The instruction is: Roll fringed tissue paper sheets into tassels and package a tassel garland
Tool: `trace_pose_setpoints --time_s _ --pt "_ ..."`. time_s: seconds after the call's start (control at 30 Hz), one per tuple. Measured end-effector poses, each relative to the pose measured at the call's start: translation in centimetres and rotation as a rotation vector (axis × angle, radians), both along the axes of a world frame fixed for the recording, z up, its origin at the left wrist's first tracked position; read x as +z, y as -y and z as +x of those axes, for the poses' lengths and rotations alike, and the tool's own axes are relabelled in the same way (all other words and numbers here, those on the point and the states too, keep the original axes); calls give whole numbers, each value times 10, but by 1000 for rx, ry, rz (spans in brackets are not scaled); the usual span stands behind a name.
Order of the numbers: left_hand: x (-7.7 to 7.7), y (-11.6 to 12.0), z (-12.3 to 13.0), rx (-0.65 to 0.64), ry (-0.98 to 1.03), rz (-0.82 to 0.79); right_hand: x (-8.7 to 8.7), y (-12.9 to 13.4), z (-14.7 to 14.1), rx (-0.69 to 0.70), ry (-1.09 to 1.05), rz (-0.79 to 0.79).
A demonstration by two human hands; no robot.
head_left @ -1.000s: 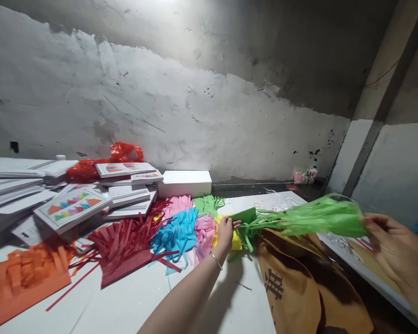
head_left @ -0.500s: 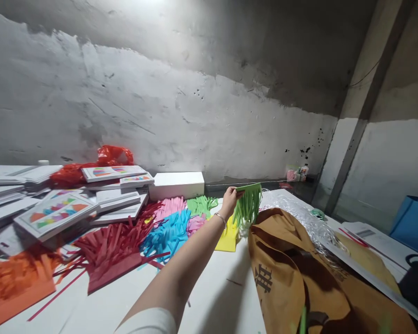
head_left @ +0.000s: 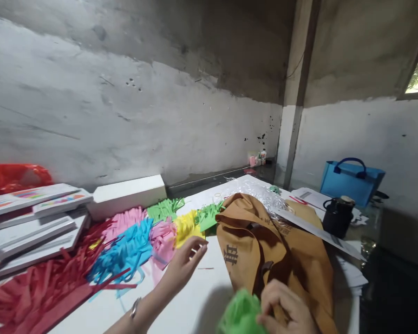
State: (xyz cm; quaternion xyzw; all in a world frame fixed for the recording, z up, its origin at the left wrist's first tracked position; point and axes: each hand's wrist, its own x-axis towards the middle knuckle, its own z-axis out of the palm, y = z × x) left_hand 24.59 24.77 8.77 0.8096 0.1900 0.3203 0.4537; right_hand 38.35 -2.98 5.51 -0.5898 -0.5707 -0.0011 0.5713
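Observation:
My left hand (head_left: 190,260) hovers over the white tabletop with loosely bent fingers apart and nothing in them. Just beyond it lie a yellow fringed paper (head_left: 186,229) and a green fringed paper (head_left: 209,215), the green one against the brown cloth (head_left: 245,227) printed with dark characters. My right hand (head_left: 287,308), low in the view and blurred by motion, is closed at the edge of a bunch of green paper fringe (head_left: 242,313). Part of that bunch is cut off by the frame's lower edge.
Pink, blue (head_left: 125,253) and dark red fringed papers (head_left: 48,283) spread to the left. White boxes (head_left: 128,192) stand behind them by the wall. A clear plastic heap (head_left: 254,192), a black cup-like container (head_left: 337,215) and a blue bag (head_left: 351,181) are toward the right.
My left hand has let go of the green fringed paper, which now lies beside the yellow one, and drawn back. My right hand has come into view with green fringe. The view has turned right.

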Motion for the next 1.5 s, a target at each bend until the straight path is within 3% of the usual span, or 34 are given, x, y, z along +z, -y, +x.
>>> trace_pose_setpoints --time_s 0.03,0.13,0.23,0.33,0.5,0.57,0.67,0.73,0.83,0.87,0.97,1.07,1.17,1.23,1.33,1.37,1.43,1.5 --pt "7 23 -20 -40 10 47 7 -7 -9 -57 -7 38" --pt "21 87 -70 -143 77 414 24 -28 -39 -168 -75 131" --pt "22 128 -98 -53 92 650 29 -36 -69 -144 -150 189" --pt "20 144 -117 43 48 638 24 -31 -97 -55 -186 210" --pt "30 158 -156 -70 -110 495 2 -13 -134 40 -258 153" --pt "30 164 -172 -71 -193 492 -9 -5 -141 19 -224 111" --pt "29 174 -195 -103 -312 598 -17 6 -143 -81 -6 135" --pt "31 182 -210 -161 -367 711 -13 11 -145 30 220 140" --pt "41 196 -231 -201 -408 840 0 10 -154 419 504 46" --pt "43 200 -238 -207 -426 862 3 7 -158 492 564 11" --pt "36 202 -254 -163 -477 856 4 -2 -167 468 664 -56" --pt "9 189 -257 -19 -468 787 4 -11 -168 338 693 -22" --pt "-7 168 -252 147 -397 754 22 -14 -162 205 704 75" --pt "0 157 -249 245 -341 750 42 -11 -154 100 769 189" --pt "26 149 -253 353 -216 832 59 0 -143 -15 896 306" --pt "33 147 -259 375 -183 899 55 3 -142 -20 926 309" --pt "34 145 -274 383 -199 1037 32 8 -144 10 952 282" --pt "17 143 -296 347 -379 1072 -7 9 -154 71 902 233"
